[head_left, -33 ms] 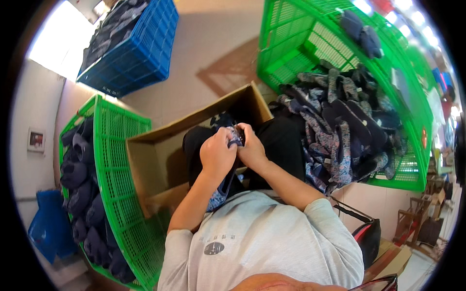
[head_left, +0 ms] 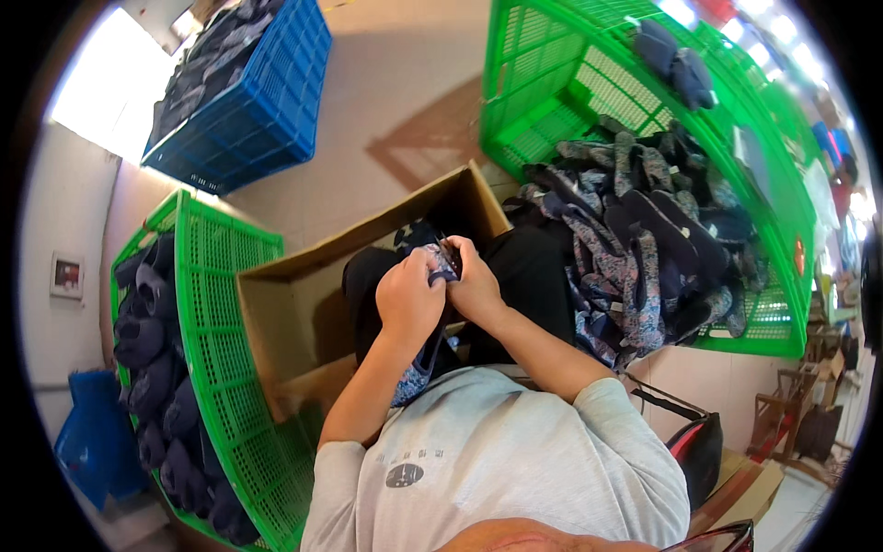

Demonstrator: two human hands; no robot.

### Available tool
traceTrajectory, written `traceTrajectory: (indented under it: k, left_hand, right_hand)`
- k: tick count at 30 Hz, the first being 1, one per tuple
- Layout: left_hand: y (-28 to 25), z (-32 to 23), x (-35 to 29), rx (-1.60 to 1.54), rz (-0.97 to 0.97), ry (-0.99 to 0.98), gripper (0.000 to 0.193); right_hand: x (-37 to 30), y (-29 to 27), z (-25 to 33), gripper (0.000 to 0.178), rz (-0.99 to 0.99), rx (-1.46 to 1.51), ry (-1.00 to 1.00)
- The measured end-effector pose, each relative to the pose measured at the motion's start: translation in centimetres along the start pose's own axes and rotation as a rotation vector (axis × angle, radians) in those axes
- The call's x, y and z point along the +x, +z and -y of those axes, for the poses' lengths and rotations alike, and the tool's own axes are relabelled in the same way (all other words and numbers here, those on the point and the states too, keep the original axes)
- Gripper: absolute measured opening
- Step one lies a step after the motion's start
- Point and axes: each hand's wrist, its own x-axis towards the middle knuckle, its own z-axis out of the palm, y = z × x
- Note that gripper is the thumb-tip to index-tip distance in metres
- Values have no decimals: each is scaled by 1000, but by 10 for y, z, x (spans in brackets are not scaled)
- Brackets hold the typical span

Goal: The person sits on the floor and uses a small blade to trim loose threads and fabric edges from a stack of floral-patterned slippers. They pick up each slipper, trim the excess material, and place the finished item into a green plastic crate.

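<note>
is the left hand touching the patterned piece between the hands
Touching. The head view shows the left hand closed directly on the patterned piece, with no gap visible between them.

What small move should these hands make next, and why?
Probably a slight shift of the right hand along the small patterned piece, with the left hand holding it steady: both hands meet closely at it and hide much of it, so a small regrip would expose more.
</note>
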Motion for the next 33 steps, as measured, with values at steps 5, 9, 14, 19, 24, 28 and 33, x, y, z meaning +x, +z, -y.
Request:
traceTrajectory:
  k: [5,9,14,19,24,28,33]
  left_hand:
    - [5,-20,8,-43,-141,237,27]
    - [11,-25,9,97,-174,270,43]
    - [27,-3,10,215,-90,235,49]
    - [22,2,14,223,-67,277,46]
    - [13,8,11,208,54,355,37]
    - [-4,16,11,183,176,477,29]
    - [-26,20,18,140,264,582,30]
  right_hand:
    - [19,-27,11,47,-46,-113,-83]
    - [22,-33,-3,37,-70,-118,-183]
    - [20,-28,-11,35,-78,-150,-192]
    - [15,-32,1,33,-40,-225,-202]
    - [15,-34,-9,27,1,-267,-261]
    - [9,-46,-9,25,105,-249,-389]
    - [7,-57,5,25,169,-213,-493]
